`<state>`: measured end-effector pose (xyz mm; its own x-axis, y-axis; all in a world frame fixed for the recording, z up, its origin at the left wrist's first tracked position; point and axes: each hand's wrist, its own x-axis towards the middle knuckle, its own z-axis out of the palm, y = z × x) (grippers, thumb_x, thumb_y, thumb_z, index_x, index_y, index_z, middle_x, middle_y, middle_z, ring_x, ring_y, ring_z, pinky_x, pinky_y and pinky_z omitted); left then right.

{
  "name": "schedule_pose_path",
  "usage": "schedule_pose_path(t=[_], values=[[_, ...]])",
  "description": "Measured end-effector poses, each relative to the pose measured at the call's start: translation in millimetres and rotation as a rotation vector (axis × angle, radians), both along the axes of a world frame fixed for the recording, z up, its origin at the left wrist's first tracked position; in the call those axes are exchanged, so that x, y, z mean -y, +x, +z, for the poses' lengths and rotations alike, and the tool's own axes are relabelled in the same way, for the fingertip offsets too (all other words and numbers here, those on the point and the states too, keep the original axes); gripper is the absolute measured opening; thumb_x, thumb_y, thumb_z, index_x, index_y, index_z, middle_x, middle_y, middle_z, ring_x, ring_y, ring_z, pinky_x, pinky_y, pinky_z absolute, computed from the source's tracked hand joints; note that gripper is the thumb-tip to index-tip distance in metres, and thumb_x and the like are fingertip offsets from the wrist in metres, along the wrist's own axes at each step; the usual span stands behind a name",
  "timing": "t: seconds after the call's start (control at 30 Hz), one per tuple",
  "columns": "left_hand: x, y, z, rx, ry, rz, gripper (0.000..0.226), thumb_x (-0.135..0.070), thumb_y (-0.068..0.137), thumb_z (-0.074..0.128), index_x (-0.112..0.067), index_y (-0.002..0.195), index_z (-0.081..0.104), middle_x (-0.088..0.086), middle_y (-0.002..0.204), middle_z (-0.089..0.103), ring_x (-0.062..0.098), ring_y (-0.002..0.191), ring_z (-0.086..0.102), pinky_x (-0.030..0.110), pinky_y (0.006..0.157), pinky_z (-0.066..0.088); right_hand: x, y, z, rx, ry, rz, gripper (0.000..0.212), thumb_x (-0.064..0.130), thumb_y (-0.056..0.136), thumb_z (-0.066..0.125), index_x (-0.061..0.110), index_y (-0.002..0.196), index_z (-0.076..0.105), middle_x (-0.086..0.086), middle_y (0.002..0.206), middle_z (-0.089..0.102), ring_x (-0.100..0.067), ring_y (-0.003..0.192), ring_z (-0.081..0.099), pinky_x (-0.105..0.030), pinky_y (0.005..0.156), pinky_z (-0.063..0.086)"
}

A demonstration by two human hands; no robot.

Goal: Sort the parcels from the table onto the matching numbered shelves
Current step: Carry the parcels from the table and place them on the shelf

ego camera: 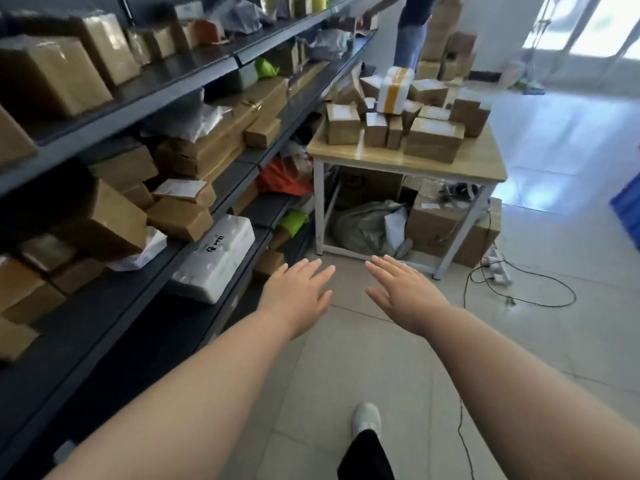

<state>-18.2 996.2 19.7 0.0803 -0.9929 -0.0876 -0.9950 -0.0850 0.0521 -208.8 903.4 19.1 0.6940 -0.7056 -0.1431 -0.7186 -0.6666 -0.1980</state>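
Observation:
A wooden table (481,164) with white legs stands ahead, piled with several brown cardboard parcels (433,140) and one white foam box (394,90) bound with yellow tape. Dark shelves (194,74) run along the left, stacked with cardboard boxes and a white foam box (214,261). My left hand (294,296) and my right hand (405,296) are stretched out in front of me over the floor, palms down, fingers spread, holding nothing. Both are well short of the table.
Another person (412,26) stands at the far end of the shelves. Under the table lie boxes and a grey-green bag (363,226). A power strip and black cable (519,289) trail on the tiled floor to the right. My foot (365,419) is below.

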Motion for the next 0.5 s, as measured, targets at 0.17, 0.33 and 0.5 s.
schedule_pose_path(t=[0.17, 0.33, 0.5], values=[[126, -4, 5, 0.044, 0.032, -0.073, 0.054, -0.044, 0.102, 0.027, -0.033, 0.153, 0.014, -0.004, 0.161, 0.016, 0.016, 0.147, 0.012, 0.04, 0.12, 0.01, 110, -19, 6, -0.02, 0.016, -0.092, 0.059, 0.045, 0.102, 0.029, 0.021, 0.154, 0.015, 0.004, 0.161, 0.013, -0.013, 0.148, 0.006, -0.029, 0.117, 0.007], [236, -16, 24, 0.055, -0.034, -0.123, 0.054, -0.044, 0.102, 0.029, -0.033, 0.153, 0.015, -0.003, 0.16, 0.019, 0.016, 0.147, 0.014, 0.04, 0.119, 0.013, 207, -40, 23, -0.05, -0.04, -0.121, 0.056, 0.047, 0.102, 0.027, 0.028, 0.154, 0.015, 0.006, 0.161, 0.012, -0.013, 0.149, 0.004, -0.036, 0.12, 0.004], [311, -24, 17, 0.021, -0.001, -0.151, 0.054, -0.045, 0.102, 0.027, -0.034, 0.153, 0.012, -0.005, 0.16, 0.017, 0.014, 0.148, 0.013, 0.038, 0.12, 0.012, 278, -48, 22, -0.045, -0.024, -0.167, 0.056, 0.046, 0.103, 0.027, 0.026, 0.154, 0.014, 0.004, 0.161, 0.011, -0.013, 0.149, 0.003, -0.032, 0.12, 0.003]])
